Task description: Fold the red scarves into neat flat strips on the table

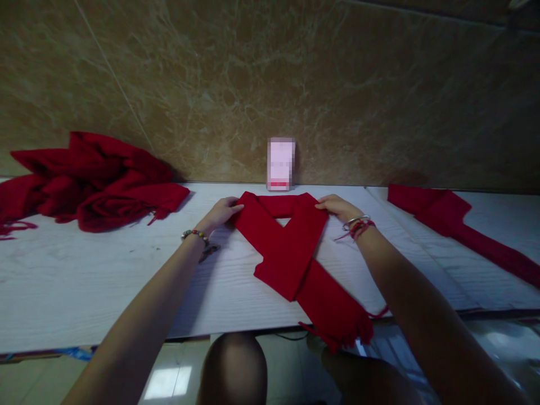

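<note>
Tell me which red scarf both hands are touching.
The middle scarf, its ends crossed; neither hand touches the other red cloths.

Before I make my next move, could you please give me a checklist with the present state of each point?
1. Left hand on the middle scarf: ok, fingers at its upper left corner.
2. Right hand on it too: ok, fingers at the upper right corner.
3. Whole scarf on the table: not ok, the fringe passes the near edge.
4. Bunched scarf on the left kept apart: ok.
5. Phone uncovered: ok.
6. Underside without creases: cannot tell, hidden.
</note>
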`<action>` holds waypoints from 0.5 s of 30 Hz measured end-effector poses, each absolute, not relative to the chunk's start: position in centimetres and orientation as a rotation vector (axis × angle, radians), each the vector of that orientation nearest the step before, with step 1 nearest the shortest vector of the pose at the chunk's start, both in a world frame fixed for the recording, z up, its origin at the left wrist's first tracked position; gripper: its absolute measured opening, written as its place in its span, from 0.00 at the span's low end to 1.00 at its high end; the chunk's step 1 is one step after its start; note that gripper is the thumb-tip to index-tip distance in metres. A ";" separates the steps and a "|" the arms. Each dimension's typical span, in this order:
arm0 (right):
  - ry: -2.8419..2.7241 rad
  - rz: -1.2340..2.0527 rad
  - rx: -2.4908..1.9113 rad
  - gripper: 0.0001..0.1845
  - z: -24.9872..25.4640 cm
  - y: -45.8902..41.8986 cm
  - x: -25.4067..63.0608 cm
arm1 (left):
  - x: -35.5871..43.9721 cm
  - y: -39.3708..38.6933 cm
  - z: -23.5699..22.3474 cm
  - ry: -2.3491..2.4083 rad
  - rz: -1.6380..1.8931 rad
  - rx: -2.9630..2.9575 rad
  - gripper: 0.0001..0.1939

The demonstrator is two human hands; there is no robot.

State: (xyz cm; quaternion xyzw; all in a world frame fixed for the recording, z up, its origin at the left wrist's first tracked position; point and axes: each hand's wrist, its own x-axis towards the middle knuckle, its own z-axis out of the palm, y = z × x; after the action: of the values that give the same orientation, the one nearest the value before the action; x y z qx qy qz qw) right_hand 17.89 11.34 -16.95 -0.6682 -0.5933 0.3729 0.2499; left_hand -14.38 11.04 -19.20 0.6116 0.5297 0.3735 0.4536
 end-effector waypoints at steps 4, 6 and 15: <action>-1.486 1.269 -1.712 0.05 -16.2 11.3 17.7 | -14.2 11.0 -19.6 1.362 0.988 1.559 0.13; -1.408 1.384 -1.699 0.06 -16.3 11.5 17.8 | -14.2 10.8 -19.6 1.347 1.001 1.575 0.12; -1.276 1.344 -1.660 0.07 -18.0 12.4 18.2 | -14.7 11.1 -19.3 1.604 0.866 1.560 0.03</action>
State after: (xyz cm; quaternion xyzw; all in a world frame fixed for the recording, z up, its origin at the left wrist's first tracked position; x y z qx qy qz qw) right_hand 18.21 12.38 -17.95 -0.6319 -0.4857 0.5115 0.3211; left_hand -14.74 11.10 -19.25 0.6059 0.6231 0.3364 0.3626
